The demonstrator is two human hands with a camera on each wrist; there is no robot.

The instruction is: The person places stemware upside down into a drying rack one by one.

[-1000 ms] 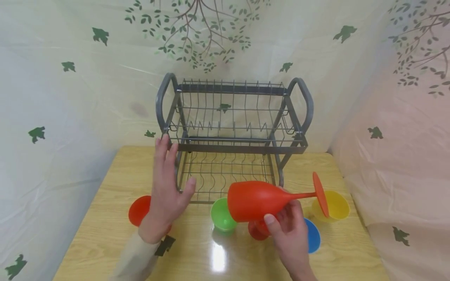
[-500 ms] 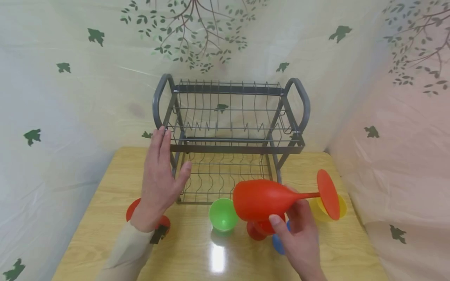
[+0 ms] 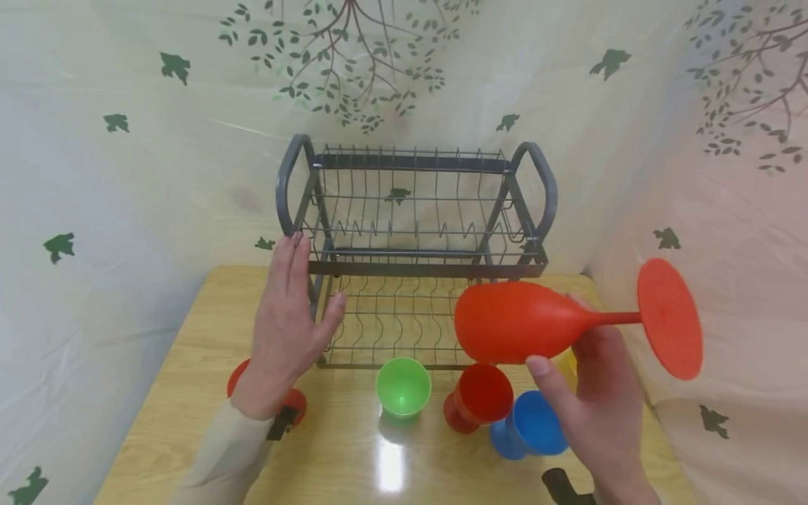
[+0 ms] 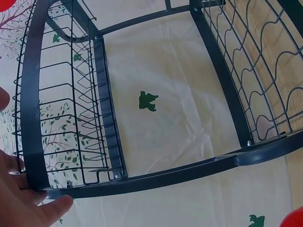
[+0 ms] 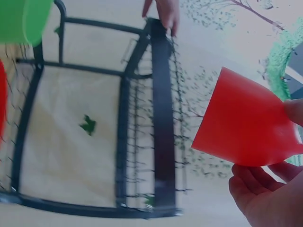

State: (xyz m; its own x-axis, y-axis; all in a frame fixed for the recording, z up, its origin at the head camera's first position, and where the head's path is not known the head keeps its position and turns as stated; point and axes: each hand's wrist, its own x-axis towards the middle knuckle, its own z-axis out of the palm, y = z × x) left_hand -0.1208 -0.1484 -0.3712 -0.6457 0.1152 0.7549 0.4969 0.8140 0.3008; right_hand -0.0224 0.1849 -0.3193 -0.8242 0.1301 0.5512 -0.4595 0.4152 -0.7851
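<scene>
My right hand holds a red plastic goblet by the lower bowl, thumb on the near side. The goblet lies sideways in the air, its mouth to the left and its round foot to the right. In the right wrist view, fingers are under the goblet's bowl. My left hand is at the front left corner of a dark two-tier dish rack, fingers extended and thumb spread. The left wrist view has its thumb and fingers touching the rack's corner.
In front of the rack stand a green cup, a tilted red goblet and a tilted blue goblet. Another red goblet is partly behind my left wrist. A yellow cup is mostly hidden by my right hand.
My right hand has carried the red goblet right and upward, uncovering the red and blue goblets on the table. My left hand has shifted slightly left, to the rack's corner.
</scene>
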